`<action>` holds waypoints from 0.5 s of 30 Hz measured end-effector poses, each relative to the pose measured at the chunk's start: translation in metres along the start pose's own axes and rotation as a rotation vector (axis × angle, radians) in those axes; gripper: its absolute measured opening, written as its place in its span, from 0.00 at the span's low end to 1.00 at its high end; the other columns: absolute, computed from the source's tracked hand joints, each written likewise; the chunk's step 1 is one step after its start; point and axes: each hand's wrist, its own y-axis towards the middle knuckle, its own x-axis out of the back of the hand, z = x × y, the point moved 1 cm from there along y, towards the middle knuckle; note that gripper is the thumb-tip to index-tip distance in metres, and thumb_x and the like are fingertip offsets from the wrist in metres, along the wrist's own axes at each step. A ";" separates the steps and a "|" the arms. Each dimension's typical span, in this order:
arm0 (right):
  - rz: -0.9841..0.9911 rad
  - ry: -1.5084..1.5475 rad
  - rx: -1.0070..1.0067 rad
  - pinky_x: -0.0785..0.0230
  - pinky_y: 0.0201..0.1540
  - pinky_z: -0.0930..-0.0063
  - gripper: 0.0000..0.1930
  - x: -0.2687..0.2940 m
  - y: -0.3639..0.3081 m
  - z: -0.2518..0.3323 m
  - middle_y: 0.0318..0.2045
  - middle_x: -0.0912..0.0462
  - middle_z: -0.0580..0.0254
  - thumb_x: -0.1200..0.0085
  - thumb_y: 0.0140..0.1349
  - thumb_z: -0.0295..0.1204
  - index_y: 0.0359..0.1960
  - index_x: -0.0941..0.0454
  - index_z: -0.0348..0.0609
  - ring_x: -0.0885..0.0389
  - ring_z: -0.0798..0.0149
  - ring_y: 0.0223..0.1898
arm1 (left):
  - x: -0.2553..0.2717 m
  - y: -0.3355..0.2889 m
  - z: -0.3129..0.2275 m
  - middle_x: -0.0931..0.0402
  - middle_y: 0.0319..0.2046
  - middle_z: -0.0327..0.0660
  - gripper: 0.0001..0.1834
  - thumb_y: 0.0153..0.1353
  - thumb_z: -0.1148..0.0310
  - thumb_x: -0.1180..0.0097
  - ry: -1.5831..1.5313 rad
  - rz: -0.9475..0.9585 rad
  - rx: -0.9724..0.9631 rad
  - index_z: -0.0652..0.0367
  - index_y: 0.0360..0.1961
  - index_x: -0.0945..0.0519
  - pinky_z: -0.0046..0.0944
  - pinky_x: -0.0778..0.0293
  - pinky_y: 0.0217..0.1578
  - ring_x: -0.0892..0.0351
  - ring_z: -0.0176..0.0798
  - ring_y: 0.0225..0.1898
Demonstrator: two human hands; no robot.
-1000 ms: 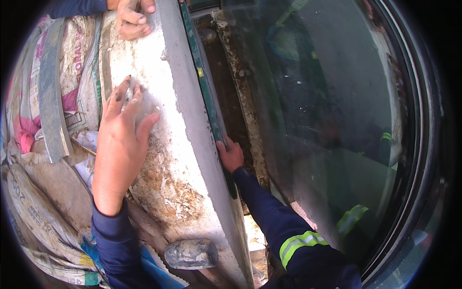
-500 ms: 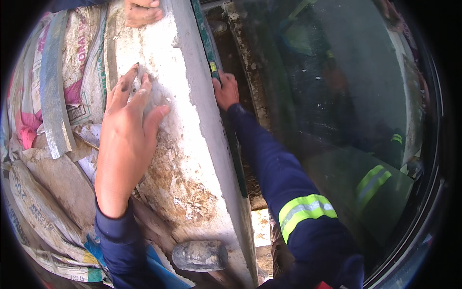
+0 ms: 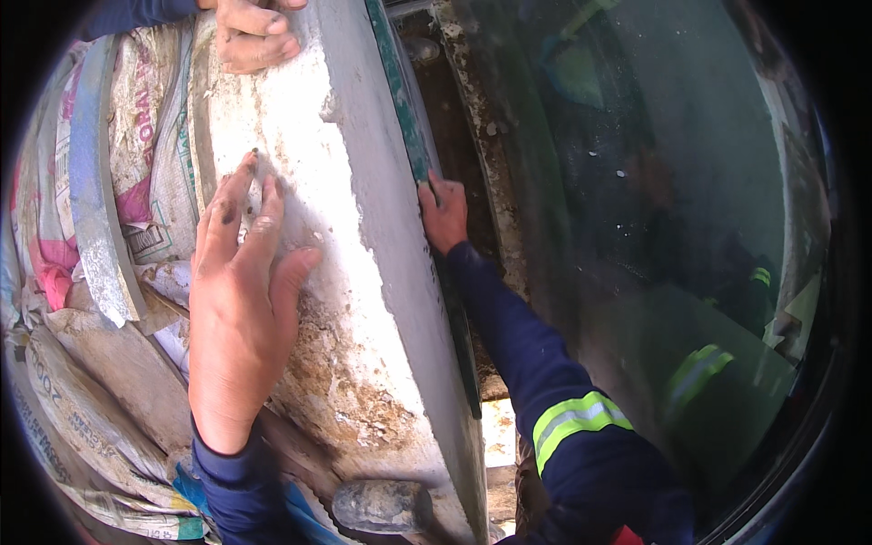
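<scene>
A thick stone slab [image 3: 363,236] with a rough white and rust-stained top and a smooth grey side runs from the top to the lower middle. My left hand [image 3: 241,300] lies flat on its rough top, fingers spread, dirt on the fingertips. My right hand [image 3: 443,213] grips the slab's right side, against a thin green strip [image 3: 404,109] along the edge. Another person's hand [image 3: 254,32] holds the slab's far end at the top.
Printed woven sacks [image 3: 109,182] and a grey curved strip [image 3: 95,209] lie to the left. A hammer head [image 3: 381,507] rests below the slab. On the right stands a large glass pane [image 3: 654,227] with reflections, and a dirty channel [image 3: 481,163] runs beside it.
The view has shifted, so both my hands sit lower in the picture than before. My right hand moved farther up along the slab's side. The other person's hand stays at the far end.
</scene>
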 end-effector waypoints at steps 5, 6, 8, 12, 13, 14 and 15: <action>-0.091 0.058 -0.023 0.32 0.59 0.58 0.21 -0.024 0.111 0.011 0.45 0.19 0.43 0.38 0.63 0.40 0.53 0.16 0.40 0.23 0.44 0.54 | -0.006 0.002 -0.004 0.31 0.67 0.56 0.26 0.62 0.76 0.41 -0.050 0.005 -0.037 0.67 0.63 0.24 0.50 0.32 0.66 0.30 0.58 0.67; -0.082 0.044 0.022 0.32 0.60 0.58 0.21 -0.026 0.107 0.002 0.46 0.18 0.42 0.38 0.63 0.40 0.53 0.16 0.40 0.23 0.44 0.55 | -0.003 0.004 -0.003 0.32 0.67 0.56 0.26 0.62 0.76 0.41 -0.054 0.001 -0.043 0.67 0.63 0.24 0.50 0.32 0.66 0.30 0.58 0.67; -0.057 0.013 0.125 0.33 0.62 0.59 0.21 -0.026 0.089 -0.013 0.48 0.18 0.41 0.39 0.64 0.40 0.54 0.16 0.40 0.23 0.45 0.56 | -0.003 0.001 0.001 0.31 0.67 0.57 0.26 0.62 0.76 0.41 -0.005 0.006 -0.045 0.67 0.63 0.24 0.49 0.30 0.65 0.29 0.58 0.67; 0.002 0.128 -0.069 0.33 0.64 0.62 0.22 -0.001 0.007 0.002 0.53 0.18 0.36 0.41 0.66 0.39 0.56 0.18 0.40 0.21 0.44 0.58 | 0.004 0.001 -0.002 0.31 0.67 0.57 0.25 0.63 0.74 0.40 0.052 0.001 -0.017 0.68 0.62 0.23 0.49 0.27 0.62 0.28 0.58 0.66; 0.005 0.147 -0.058 0.33 0.64 0.62 0.22 0.001 0.015 0.007 0.53 0.18 0.36 0.42 0.66 0.40 0.56 0.18 0.39 0.21 0.44 0.59 | 0.001 0.000 -0.001 0.31 0.67 0.57 0.25 0.63 0.74 0.40 0.023 -0.008 -0.033 0.69 0.62 0.23 0.49 0.27 0.62 0.28 0.58 0.66; 0.009 0.167 -0.046 0.32 0.63 0.62 0.23 -0.001 0.039 0.013 0.53 0.18 0.36 0.42 0.66 0.40 0.57 0.18 0.39 0.21 0.43 0.59 | -0.002 0.002 0.003 0.31 0.66 0.57 0.25 0.63 0.74 0.40 -0.005 -0.017 -0.047 0.69 0.61 0.23 0.49 0.27 0.62 0.28 0.58 0.66; 0.012 0.186 -0.042 0.31 0.63 0.62 0.23 0.001 0.054 0.018 0.53 0.18 0.35 0.42 0.66 0.40 0.57 0.19 0.39 0.20 0.43 0.59 | -0.006 0.001 0.003 0.31 0.66 0.57 0.24 0.63 0.74 0.40 -0.034 -0.020 -0.061 0.69 0.61 0.23 0.49 0.27 0.62 0.29 0.58 0.66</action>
